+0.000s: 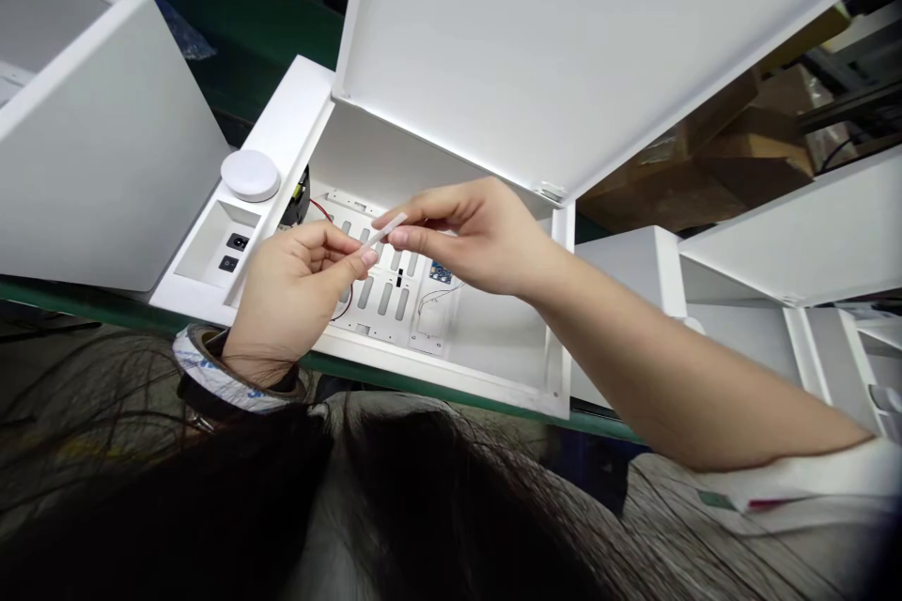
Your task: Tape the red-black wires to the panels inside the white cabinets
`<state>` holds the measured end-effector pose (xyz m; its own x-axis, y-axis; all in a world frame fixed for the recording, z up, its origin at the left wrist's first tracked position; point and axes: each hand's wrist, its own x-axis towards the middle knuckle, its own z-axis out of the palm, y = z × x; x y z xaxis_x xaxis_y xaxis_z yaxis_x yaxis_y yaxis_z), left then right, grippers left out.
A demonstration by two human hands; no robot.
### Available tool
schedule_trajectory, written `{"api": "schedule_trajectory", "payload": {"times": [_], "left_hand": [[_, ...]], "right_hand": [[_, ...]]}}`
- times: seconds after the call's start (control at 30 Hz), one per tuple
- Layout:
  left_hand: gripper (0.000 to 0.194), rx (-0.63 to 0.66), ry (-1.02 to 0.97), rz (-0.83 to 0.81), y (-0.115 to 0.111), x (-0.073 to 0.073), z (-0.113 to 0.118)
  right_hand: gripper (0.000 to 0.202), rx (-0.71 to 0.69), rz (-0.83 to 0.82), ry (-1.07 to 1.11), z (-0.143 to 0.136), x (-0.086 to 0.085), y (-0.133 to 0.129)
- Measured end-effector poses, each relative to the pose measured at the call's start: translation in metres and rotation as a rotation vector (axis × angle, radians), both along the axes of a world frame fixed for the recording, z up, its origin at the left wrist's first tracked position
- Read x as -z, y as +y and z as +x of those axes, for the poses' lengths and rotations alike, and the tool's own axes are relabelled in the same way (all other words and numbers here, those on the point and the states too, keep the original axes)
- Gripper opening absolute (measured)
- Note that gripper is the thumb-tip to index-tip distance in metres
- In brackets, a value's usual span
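Strip (pixel 386 231), white, above open white box (pixel 451 377), pinched btwn thumb + fingers of L hand (pixel 296 286) at one end, R hand (pixel 486 235) likewise at other. Below: slotted plate (pixel 376 297), blue PCB (pixel 441 273) nr R hand. Tape roll (pixel 229 383) round L wrist; white disc (pixel 250 175) on box's ledge.

The strip (pixel 387 231) lies between the fingers (pixel 344 274), box (pixel 507 391) beneath, lid (pixel 564 38) behind; in the box, a board (pixel 441 272) sits right of them; puck (pixel 250 175) and socket (pixel 238 242) sit left, another box (pixel 105 160) farther left; cartons (pixel 747 141) lie well right, beyond the lid
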<state>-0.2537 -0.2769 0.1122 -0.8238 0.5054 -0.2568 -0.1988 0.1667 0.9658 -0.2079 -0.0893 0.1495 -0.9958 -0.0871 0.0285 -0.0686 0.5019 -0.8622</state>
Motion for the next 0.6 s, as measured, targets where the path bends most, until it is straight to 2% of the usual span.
{"api": "schedule_trajectory", "payload": {"times": [0.1, 0.17, 0.33, 0.47, 0.53, 0.6], "left_hand": [[0.018, -0.022, 0.045, -0.018, 0.000, 0.000, 0.002], [0.019, -0.024, 0.083, -0.068, 0.000, -0.001, 0.004], [0.019, -0.028, 0.145, -0.178, 0.000, 0.001, 0.006], [0.017, -0.017, 0.162, -0.156, -0.001, 0.005, 0.007], [0.024, -0.048, 0.183, -0.113, 0.000, 0.006, 0.006], [0.038, -0.139, 0.219, -0.079, 0.000, 0.007, 0.005]], "right_hand": [[0.037, -0.009, -0.138, -0.088, -0.003, -0.002, 0.003], [0.033, -0.021, -0.137, -0.158, -0.007, -0.002, 0.008], [0.020, -0.102, -0.054, -0.387, -0.011, 0.001, 0.015], [0.019, -0.137, -0.013, -0.470, -0.011, 0.001, 0.013], [0.020, -0.121, 0.058, -0.468, -0.014, 0.003, 0.016], [0.020, -0.056, 0.200, -0.464, -0.020, 0.014, 0.024]]}}
